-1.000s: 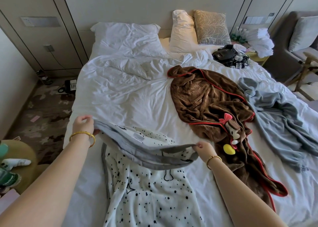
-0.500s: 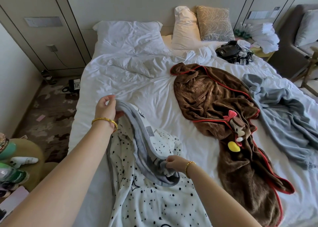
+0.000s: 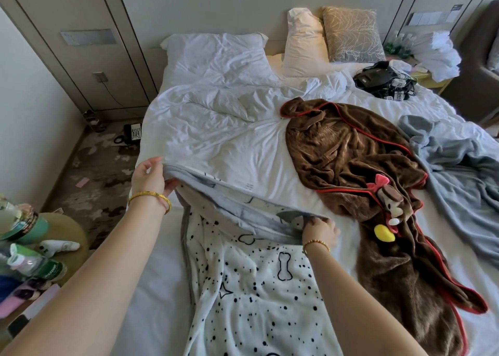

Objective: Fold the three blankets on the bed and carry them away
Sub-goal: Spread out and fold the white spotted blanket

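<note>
A white blanket with black spots and a grey border (image 3: 251,296) lies at the near edge of the bed (image 3: 216,145). My left hand (image 3: 149,179) pinches its grey upper edge at the left and lifts it. My right hand (image 3: 320,231) grips the same edge lower down, close to the sheet. A brown blanket with red trim and a plush character (image 3: 359,166) lies crumpled to the right. A grey-blue blanket (image 3: 456,166) is spread at the far right edge.
White pillows (image 3: 216,56) and a patterned cushion (image 3: 351,34) lie at the headboard. Black gear with cables (image 3: 383,81) sits at the bed's far right. A phone (image 3: 132,133) lies on the carpet at the left. A round stool with bottles (image 3: 32,247) stands near left.
My right hand has moved right and outward, stretching the grey edge of the spotted blanket. My left hand has moved left with that edge. The other two blankets lie as before.
</note>
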A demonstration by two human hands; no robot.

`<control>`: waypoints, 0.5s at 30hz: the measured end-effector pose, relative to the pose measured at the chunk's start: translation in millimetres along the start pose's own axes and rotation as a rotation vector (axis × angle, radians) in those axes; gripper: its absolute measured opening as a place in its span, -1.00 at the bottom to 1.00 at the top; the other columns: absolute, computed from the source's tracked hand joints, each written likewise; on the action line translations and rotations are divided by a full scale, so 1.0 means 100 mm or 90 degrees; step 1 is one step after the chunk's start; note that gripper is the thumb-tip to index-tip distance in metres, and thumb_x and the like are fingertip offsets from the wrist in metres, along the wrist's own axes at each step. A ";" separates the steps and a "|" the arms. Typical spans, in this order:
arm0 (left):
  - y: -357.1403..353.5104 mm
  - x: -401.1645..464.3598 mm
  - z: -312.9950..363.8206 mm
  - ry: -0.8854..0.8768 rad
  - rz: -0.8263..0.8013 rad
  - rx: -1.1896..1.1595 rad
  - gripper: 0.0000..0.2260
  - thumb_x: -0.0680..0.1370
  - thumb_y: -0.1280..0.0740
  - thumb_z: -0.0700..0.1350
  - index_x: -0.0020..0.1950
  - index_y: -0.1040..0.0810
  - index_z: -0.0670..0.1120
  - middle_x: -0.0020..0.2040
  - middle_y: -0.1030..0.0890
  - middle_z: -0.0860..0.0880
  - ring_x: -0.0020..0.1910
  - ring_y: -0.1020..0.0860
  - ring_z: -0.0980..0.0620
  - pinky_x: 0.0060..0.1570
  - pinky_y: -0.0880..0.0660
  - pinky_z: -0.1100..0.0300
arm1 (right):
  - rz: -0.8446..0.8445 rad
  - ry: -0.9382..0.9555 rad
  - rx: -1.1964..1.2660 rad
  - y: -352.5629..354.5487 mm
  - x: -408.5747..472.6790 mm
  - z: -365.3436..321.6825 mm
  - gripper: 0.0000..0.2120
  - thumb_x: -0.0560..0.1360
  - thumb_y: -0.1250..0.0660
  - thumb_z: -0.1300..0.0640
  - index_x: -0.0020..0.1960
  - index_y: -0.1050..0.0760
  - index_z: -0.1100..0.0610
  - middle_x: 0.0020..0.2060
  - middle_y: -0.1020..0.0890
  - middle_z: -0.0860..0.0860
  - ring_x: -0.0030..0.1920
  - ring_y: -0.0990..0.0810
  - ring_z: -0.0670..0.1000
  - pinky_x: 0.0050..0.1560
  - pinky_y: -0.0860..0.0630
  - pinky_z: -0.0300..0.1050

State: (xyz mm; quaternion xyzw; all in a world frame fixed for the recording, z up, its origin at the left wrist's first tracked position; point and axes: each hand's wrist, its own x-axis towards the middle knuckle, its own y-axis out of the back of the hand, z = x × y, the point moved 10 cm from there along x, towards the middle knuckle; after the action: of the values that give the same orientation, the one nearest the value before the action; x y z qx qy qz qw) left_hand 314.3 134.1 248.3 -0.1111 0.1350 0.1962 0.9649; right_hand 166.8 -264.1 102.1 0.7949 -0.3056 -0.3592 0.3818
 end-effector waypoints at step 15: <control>-0.01 -0.08 0.02 -0.004 -0.070 0.015 -0.85 0.59 -0.21 -0.17 -0.14 -0.50 -0.01 -0.18 -0.54 -0.05 -0.24 -0.56 0.05 -0.47 -0.52 0.30 | -0.312 0.145 -0.061 -0.78 -0.21 -0.18 -0.70 0.56 -0.13 0.04 0.18 -0.57 -0.03 0.26 -0.49 0.12 0.29 -0.38 0.19 0.33 -0.34 0.04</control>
State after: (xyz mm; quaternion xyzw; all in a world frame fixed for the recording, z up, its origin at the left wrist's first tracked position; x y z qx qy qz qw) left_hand 308.0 131.2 252.3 -0.1061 0.1278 0.1419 0.9758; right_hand 185.9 -201.0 52.7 0.8613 -0.0416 -0.3636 0.3526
